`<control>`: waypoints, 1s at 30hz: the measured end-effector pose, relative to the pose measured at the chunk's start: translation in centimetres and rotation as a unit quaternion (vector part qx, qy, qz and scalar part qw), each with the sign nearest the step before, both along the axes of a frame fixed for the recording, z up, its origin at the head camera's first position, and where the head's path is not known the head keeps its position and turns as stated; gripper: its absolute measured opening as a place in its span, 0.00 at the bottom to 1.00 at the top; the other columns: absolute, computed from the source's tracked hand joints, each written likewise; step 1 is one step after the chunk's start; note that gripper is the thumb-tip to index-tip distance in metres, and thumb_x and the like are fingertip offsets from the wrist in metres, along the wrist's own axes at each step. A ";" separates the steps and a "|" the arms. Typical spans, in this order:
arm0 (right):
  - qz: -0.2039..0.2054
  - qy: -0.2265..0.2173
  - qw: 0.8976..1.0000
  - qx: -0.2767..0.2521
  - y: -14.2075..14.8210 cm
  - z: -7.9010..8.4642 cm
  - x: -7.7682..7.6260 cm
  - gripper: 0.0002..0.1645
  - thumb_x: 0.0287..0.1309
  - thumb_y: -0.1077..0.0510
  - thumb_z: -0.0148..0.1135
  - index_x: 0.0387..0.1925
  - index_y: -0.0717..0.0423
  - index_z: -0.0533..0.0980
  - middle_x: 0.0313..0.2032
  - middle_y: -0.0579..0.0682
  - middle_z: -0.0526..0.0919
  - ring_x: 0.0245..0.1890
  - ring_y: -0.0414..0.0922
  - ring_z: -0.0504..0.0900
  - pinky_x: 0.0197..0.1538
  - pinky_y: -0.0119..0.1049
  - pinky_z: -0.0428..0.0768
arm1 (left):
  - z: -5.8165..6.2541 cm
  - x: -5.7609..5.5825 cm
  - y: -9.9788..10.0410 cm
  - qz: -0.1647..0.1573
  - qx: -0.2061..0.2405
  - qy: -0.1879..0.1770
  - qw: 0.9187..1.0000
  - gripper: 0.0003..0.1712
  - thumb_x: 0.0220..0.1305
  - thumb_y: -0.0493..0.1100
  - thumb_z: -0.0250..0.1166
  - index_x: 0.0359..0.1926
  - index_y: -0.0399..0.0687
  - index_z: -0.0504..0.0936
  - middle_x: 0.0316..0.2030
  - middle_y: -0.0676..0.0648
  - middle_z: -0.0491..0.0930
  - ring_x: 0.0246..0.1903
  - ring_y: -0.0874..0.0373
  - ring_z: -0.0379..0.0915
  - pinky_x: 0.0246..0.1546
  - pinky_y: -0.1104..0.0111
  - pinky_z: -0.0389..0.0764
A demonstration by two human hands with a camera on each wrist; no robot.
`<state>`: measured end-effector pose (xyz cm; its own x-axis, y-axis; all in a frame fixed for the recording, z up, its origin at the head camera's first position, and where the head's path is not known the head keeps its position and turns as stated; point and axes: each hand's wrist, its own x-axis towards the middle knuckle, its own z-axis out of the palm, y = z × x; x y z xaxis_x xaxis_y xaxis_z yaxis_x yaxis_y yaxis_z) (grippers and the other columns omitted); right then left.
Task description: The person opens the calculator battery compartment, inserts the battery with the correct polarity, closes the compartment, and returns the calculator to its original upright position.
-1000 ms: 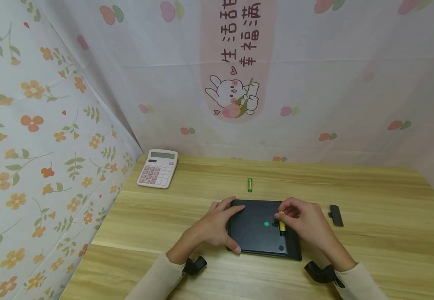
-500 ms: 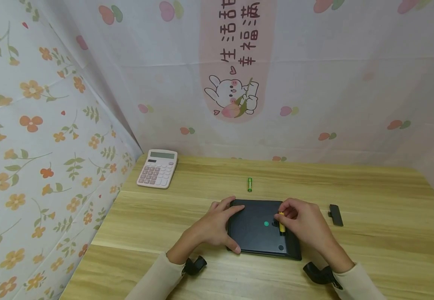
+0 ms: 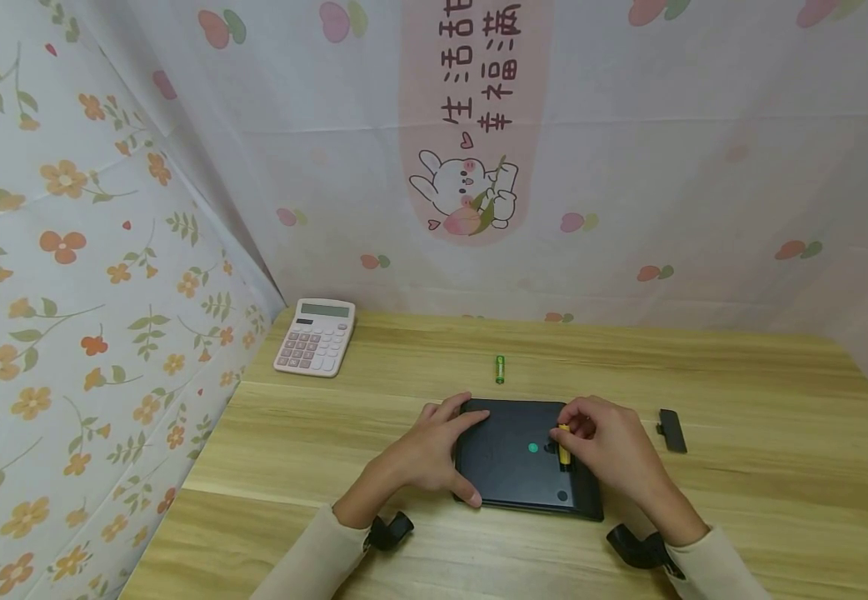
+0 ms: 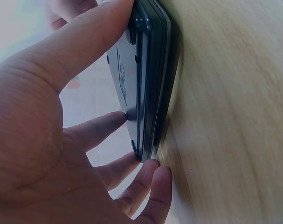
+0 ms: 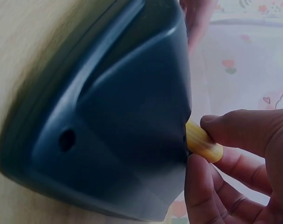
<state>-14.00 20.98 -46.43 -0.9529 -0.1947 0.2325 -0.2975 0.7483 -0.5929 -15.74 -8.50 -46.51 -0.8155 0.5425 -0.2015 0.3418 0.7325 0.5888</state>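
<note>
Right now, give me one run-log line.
left hand: rests on black device; right hand: pinches protruding yellow battery; green battery, black cover: on table

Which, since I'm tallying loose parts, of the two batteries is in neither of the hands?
The green battery, lying on the table beyond the black device; the yellow battery is pinched by the right hand.

1 yellow battery (image 5: 204, 143) juts at a tilt from the upside-down black device (image 3: 505, 458).
</note>
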 end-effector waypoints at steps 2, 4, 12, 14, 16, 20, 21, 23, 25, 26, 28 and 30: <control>0.000 0.003 1.000 0.001 0.0 0.0 0.0 0.10 0.60 0.61 0.84 0.35 0.49 0.86 0.29 0.39 0.81 0.28 0.36 0.80 0.32 0.34 0.78 | 0.0 0.0 0.0 0.000 0.000 0.000 1.000 0.68 0.44 0.57 0.93 0.84 0.58 0.68 0.87 0.49 0.50 0.74 0.46 0.57 0.68 0.50 0.75; -0.001 0.005 1.000 0.002 0.0 0.0 0.0 0.11 0.59 0.61 0.84 0.35 0.49 0.86 0.29 0.39 0.81 0.28 0.36 0.80 0.31 0.34 0.78 | 0.1 0.0 0.0 0.001 0.002 -0.001 1.000 0.68 0.44 0.56 0.93 0.84 0.58 0.69 0.87 0.49 0.50 0.74 0.46 0.57 0.68 0.50 0.75; 0.002 0.004 1.000 0.004 0.0 0.0 0.0 0.11 0.58 0.61 0.85 0.35 0.49 0.86 0.30 0.39 0.81 0.28 0.36 0.79 0.31 0.34 0.78 | 0.1 0.1 -0.1 0.000 0.005 0.003 1.000 0.67 0.44 0.56 0.94 0.84 0.57 0.69 0.87 0.48 0.51 0.72 0.47 0.58 0.67 0.51 0.75; 0.005 0.007 1.000 0.005 0.1 -0.1 0.0 0.11 0.58 0.62 0.85 0.35 0.49 0.86 0.30 0.39 0.81 0.28 0.36 0.79 0.31 0.34 0.78 | 0.1 0.1 -0.1 -0.001 0.004 0.005 1.000 0.67 0.44 0.57 0.94 0.84 0.57 0.69 0.87 0.47 0.52 0.72 0.47 0.59 0.67 0.51 0.75; 0.008 0.010 1.000 0.006 0.2 -0.1 0.0 0.11 0.58 0.62 0.85 0.35 0.48 0.86 0.30 0.39 0.81 0.28 0.36 0.79 0.31 0.34 0.78 | 0.1 0.0 0.0 -0.003 0.004 0.006 1.000 0.67 0.44 0.57 0.93 0.84 0.57 0.69 0.87 0.47 0.52 0.71 0.47 0.59 0.67 0.51 0.75; 0.018 0.004 1.000 0.006 0.4 -0.1 -0.1 0.11 0.59 0.61 0.84 0.37 0.48 0.86 0.31 0.38 0.81 0.29 0.35 0.79 0.31 0.33 0.79 | 0.1 0.1 -0.1 -0.003 0.004 0.006 1.000 0.67 0.44 0.57 0.93 0.84 0.57 0.69 0.87 0.47 0.52 0.71 0.47 0.59 0.67 0.51 0.75; 0.025 0.000 1.000 0.007 0.5 0.0 -0.1 0.11 0.60 0.61 0.84 0.37 0.48 0.86 0.32 0.38 0.81 0.29 0.35 0.79 0.32 0.33 0.79 | 0.1 0.1 -0.1 -0.002 0.004 0.006 1.000 0.67 0.44 0.57 0.93 0.84 0.57 0.69 0.87 0.47 0.52 0.72 0.47 0.59 0.67 0.51 0.75; 0.043 -0.014 0.999 0.009 0.8 0.2 -0.1 0.11 0.60 0.60 0.84 0.40 0.49 0.86 0.35 0.39 0.82 0.31 0.34 0.79 0.33 0.33 0.81 | 0.0 0.1 -0.1 -0.001 0.004 0.005 1.000 0.67 0.44 0.56 0.93 0.84 0.57 0.69 0.87 0.47 0.52 0.72 0.46 0.58 0.67 0.50 0.75; 0.070 -0.030 0.997 0.011 1.3 0.5 -0.2 0.13 0.61 0.59 0.84 0.43 0.50 0.86 0.39 0.40 0.83 0.32 0.34 0.79 0.35 0.33 0.82 | 0.0 0.1 -0.1 -0.001 0.004 0.005 1.000 0.67 0.44 0.57 0.93 0.84 0.57 0.69 0.87 0.48 0.51 0.73 0.46 0.58 0.67 0.50 0.75; 0.083 -0.038 0.996 0.014 1.5 0.7 -0.2 0.14 0.61 0.58 0.84 0.46 0.51 0.86 0.41 0.41 0.84 0.33 0.34 0.80 0.35 0.34 0.83 | 0.0 0.1 -0.1 -0.001 0.003 0.005 1.000 0.67 0.44 0.57 0.93 0.84 0.58 0.69 0.87 0.48 0.51 0.73 0.46 0.58 0.67 0.50 0.75; 0.106 -0.050 0.993 0.024 2.0 0.9 -0.2 0.18 0.61 0.57 0.84 0.50 0.52 0.86 0.45 0.41 0.84 0.34 0.33 0.80 0.36 0.34 0.83 | 0.0 0.1 -0.1 -0.001 0.003 0.005 1.000 0.67 0.44 0.57 0.93 0.84 0.58 0.69 0.87 0.48 0.51 0.73 0.46 0.58 0.68 0.49 0.75; 0.126 -0.055 0.990 0.034 2.4 1.2 -0.3 0.22 0.61 0.56 0.85 0.54 0.52 0.85 0.47 0.42 0.84 0.35 0.34 0.81 0.37 0.34 0.84 | 0.0 0.1 -0.1 -0.001 0.002 0.006 1.000 0.67 0.44 0.57 0.93 0.84 0.58 0.69 0.87 0.48 0.51 0.74 0.46 0.58 0.68 0.49 0.74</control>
<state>-14.28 23.40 -45.26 -0.8912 -0.4406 0.1080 -0.4157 0.6976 -0.5835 -15.68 -8.57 -46.53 -0.8165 0.5455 -0.1893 0.3506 0.7288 0.5881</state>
